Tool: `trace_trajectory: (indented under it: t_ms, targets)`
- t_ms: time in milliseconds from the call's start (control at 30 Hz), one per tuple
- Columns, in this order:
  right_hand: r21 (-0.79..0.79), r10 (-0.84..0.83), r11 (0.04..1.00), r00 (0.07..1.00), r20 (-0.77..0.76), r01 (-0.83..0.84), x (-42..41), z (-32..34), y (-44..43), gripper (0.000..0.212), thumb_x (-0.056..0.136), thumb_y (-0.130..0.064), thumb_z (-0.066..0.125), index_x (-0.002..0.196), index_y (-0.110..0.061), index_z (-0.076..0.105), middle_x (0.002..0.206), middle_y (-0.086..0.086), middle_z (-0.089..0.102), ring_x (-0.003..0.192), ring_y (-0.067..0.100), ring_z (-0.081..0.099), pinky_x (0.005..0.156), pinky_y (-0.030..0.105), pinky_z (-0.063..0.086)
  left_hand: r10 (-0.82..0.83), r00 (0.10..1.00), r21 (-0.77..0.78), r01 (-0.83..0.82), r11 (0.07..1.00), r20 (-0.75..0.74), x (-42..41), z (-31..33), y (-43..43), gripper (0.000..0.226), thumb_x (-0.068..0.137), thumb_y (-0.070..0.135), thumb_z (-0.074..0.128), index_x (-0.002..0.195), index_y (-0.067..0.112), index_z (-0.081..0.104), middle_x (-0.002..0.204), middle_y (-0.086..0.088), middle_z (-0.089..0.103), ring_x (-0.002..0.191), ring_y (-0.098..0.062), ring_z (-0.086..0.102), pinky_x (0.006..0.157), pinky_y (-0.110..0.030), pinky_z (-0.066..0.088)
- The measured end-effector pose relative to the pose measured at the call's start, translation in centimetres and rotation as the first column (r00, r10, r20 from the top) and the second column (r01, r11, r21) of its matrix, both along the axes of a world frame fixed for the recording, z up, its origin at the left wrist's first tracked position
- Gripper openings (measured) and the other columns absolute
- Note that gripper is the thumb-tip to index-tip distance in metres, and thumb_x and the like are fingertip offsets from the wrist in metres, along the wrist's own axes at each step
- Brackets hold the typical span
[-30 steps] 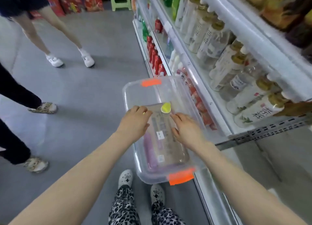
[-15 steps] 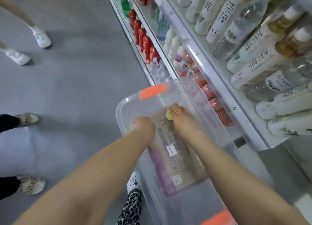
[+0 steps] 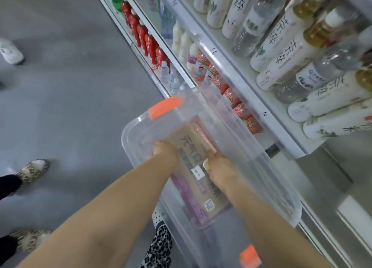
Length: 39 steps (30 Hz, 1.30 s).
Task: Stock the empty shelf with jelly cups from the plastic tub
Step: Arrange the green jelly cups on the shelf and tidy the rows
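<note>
Down in the aisle, the clear plastic tub (image 3: 261,153) is sitting just beside the bottle-lined shelf (image 3: 231,70). Both arms are reaching into it: the left hand (image 3: 165,151) is curling round the left edge of the brown pack (image 3: 193,139) lying inside, and the right hand (image 3: 219,167) is gripping its right edge

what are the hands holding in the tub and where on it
The left hand and right hand grip the brown pack by its opposite long edges, inside the clear tub.
</note>
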State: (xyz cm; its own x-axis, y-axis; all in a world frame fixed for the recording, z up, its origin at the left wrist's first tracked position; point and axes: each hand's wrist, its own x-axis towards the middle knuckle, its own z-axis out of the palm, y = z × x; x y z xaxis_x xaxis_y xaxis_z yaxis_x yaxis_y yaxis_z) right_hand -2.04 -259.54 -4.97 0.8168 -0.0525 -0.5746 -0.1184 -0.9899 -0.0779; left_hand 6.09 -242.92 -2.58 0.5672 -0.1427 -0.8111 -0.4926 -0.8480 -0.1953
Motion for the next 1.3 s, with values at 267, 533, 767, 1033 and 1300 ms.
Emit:
trace_trajectory:
  t_ms: [267, 533, 767, 1033, 1300]
  targets:
    - [0.376, -0.240, 0.923, 0.888, 0.392, 0.083, -3.3, 4.1, -0.7, 0.057, 0.083, -0.026, 0.067, 0.135, -0.022, 0.046, 0.118, 0.008, 0.057, 0.102, 0.030, 0.056, 0.086, 0.039, 0.049, 0.279, 0.959, -0.444, -0.275, 0.852, -0.059, 0.3, 1.1, -0.6, 0.046, 0.097, 0.017, 0.048, 0.142, 0.023, 0.043, 0.137, -0.014, 0.047, 0.124, -0.034, 0.048, 0.093, -0.035, 0.042]
    - [0.573, -0.496, 0.797, 0.751, 0.436, 0.194, -6.2, 7.4, -1.4, 0.057, 0.079, -0.018, 0.075, 0.130, -0.023, 0.050, 0.121, -0.003, 0.048, 0.099, 0.014, 0.058, 0.079, 0.030, 0.050, 0.406, 0.724, -0.737, -0.657, 0.158, -0.558, 0.6, 4.9, -0.9, 0.062, 0.087, -0.008, 0.060, 0.142, 0.016, 0.044, 0.141, -0.008, 0.045, 0.125, -0.024, 0.048, 0.105, -0.036, 0.043]
    - [0.575, -0.511, 0.801, 0.693, 0.508, 0.169, -8.7, 10.8, -1.5, 0.053, 0.078, -0.020, 0.075, 0.125, -0.023, 0.053, 0.118, -0.006, 0.049, 0.100, 0.010, 0.057, 0.082, 0.025, 0.048, 0.226, 0.262, -0.326, -0.886, -0.329, -0.938, -1.8, 7.9, -1.0, 0.061, 0.088, -0.019, 0.050, 0.140, 0.012, 0.040, 0.105, -0.007, 0.057, 0.087, -0.017, 0.059, 0.081, -0.029, 0.057]
    - [0.577, -0.563, 0.795, 0.577, 0.591, 0.184, -14.5, 15.7, -4.0, 0.046, 0.079, -0.023, 0.074, 0.120, -0.022, 0.055, 0.111, -0.007, 0.050, 0.095, 0.004, 0.053, 0.084, 0.029, 0.047, 0.327, 0.717, -0.762, -0.648, -0.013, -0.616, -7.4, 11.6, -2.5, 0.057, 0.064, 0.043, 0.086, 0.111, 0.030, 0.057, 0.106, 0.002, 0.071, 0.106, -0.015, 0.066, 0.096, -0.040, 0.051]
    - [0.534, -0.580, 0.811, 0.445, 0.683, 0.237, -27.7, 20.9, -11.0, 0.037, 0.080, -0.028, 0.074, 0.113, -0.025, 0.058, 0.109, -0.008, 0.051, 0.092, 0.005, 0.053, 0.082, 0.032, 0.049, 0.280, 0.861, -0.900, -0.436, -0.023, -0.425, -19.2, 16.5, -10.1, 0.043, 0.076, 0.014, 0.081, 0.114, 0.015, 0.062, 0.100, 0.004, 0.068, 0.091, -0.010, 0.062, 0.076, -0.011, 0.047]
